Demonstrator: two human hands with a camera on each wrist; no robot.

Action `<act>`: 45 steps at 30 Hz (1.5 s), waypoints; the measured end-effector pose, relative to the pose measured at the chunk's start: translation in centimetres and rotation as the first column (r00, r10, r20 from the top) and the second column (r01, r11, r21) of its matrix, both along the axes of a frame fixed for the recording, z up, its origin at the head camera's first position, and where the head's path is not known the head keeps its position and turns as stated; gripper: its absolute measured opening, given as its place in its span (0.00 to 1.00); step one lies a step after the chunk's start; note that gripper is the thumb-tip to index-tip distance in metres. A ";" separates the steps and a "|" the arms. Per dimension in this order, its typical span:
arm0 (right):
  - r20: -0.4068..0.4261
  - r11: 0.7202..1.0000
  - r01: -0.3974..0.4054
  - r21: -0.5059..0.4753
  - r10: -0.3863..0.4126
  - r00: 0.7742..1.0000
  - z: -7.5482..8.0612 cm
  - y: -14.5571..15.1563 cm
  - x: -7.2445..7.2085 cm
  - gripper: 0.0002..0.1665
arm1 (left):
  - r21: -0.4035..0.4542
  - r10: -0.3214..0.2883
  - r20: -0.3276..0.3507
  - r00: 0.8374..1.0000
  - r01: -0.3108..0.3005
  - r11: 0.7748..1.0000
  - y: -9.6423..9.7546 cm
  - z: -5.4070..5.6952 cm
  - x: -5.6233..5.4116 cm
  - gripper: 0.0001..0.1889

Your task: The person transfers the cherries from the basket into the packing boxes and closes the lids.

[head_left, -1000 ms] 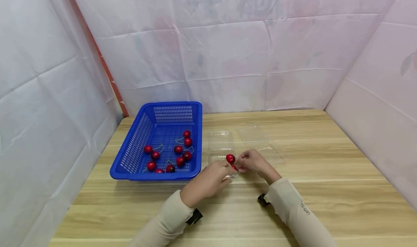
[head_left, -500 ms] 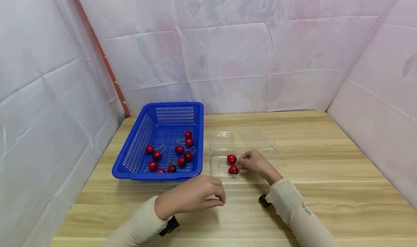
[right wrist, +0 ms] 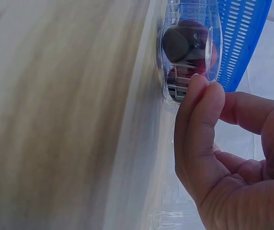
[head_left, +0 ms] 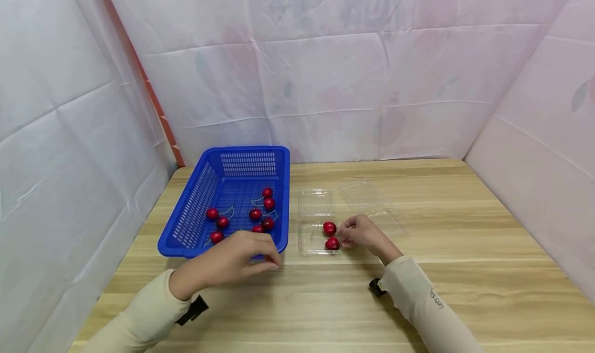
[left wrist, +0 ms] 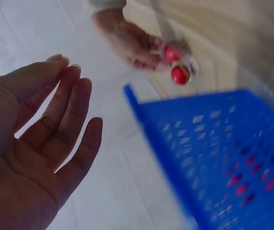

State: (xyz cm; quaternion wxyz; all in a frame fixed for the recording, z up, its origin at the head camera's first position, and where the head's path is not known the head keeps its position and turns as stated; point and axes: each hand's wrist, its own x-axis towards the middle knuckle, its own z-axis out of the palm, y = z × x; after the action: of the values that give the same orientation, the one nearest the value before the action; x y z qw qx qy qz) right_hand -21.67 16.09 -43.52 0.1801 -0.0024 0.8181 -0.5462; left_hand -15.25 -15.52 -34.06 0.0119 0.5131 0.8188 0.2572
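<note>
Your right fingers (right wrist: 206, 108) pinch the clear box (head_left: 309, 242) by its right edge, likely bendy. Your left fingers (left wrist: 77, 98) are parted, empty. Hold cherries (head_left: 329, 228) — probably light, slick — mid-body.

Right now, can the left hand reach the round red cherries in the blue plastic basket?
Probably yes: the left hand, empty, is near the blue plastic basket, whose open top leaves the cherries accessible.
</note>
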 end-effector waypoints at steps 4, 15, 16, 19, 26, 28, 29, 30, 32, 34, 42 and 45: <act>-0.010 1.000 -0.003 0.002 0.003 1.000 0.3 0.0 0.0 0.09 | -0.003 0.042 -0.009 0.999 -0.042 0.999 -0.6 1.8 -1.2 0.02; -0.010 1.000 0.006 0.010 -0.006 1.000 0.3 0.0 0.2 0.08 | 0.056 0.220 -0.089 0.972 -0.215 0.975 -0.9 4.9 -5.4 0.03; -0.010 1.000 0.005 0.011 -0.004 1.000 0.3 0.0 0.3 0.08 | 0.060 0.233 -0.102 0.967 -0.227 0.972 -0.9 5.1 -5.7 0.03; -0.009 1.000 0.005 0.006 -0.005 1.000 0.0 0.0 0.4 0.08 | 0.062 0.254 -0.131 0.958 -0.248 0.967 -0.9 5.6 -6.3 0.03; -0.001 1.000 0.021 0.022 -0.021 1.000 -0.4 -0.1 0.8 0.08 | 0.032 0.282 -0.146 0.948 -0.281 0.959 -0.8 5.4 -7.4 0.03; -0.006 0.999 0.022 0.024 -0.022 1.000 -0.4 -0.1 0.8 0.08 | 0.026 0.309 -0.147 0.940 -0.309 0.951 -0.8 5.1 -7.7 0.03; -0.009 1.000 0.020 0.023 -0.020 1.000 -0.4 -0.1 0.8 0.08 | 0.024 0.324 -0.151 0.934 -0.325 0.946 -0.8 5.0 -7.9 0.03; -0.011 1.000 0.017 0.021 -0.017 1.000 -0.4 -0.1 0.8 0.08 | 0.022 0.341 -0.154 0.927 -0.342 0.940 -0.8 4.8 -8.2 0.04; -0.016 1.000 0.012 0.017 -0.012 1.000 -0.4 0.0 0.7 0.08 | 0.020 0.368 -0.153 0.917 -0.369 0.929 -0.7 4.5 -8.6 0.04; -0.019 1.000 0.010 0.015 -0.010 1.000 -0.3 0.0 0.7 0.08 | 0.019 0.386 -0.162 0.908 -0.388 0.922 -0.8 4.1 -9.2 0.05; -0.021 1.000 0.024 0.012 -0.024 0.999 -0.2 -0.1 0.7 0.08 | 0.015 0.420 -0.180 0.889 -0.425 0.905 -0.9 2.6 -10.9 0.06; -0.018 1.000 0.028 0.011 -0.028 0.999 -0.2 -0.2 0.9 0.07 | 0.010 0.423 -0.176 0.889 -0.428 0.904 -0.9 1.9 -11.6 0.06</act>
State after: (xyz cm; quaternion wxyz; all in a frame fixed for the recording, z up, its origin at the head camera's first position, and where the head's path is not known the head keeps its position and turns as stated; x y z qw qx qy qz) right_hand -20.80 15.87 -43.68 0.1651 0.0052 0.8228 -0.5438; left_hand -26.82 -16.43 -32.12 -0.1087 0.3415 0.9128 0.1959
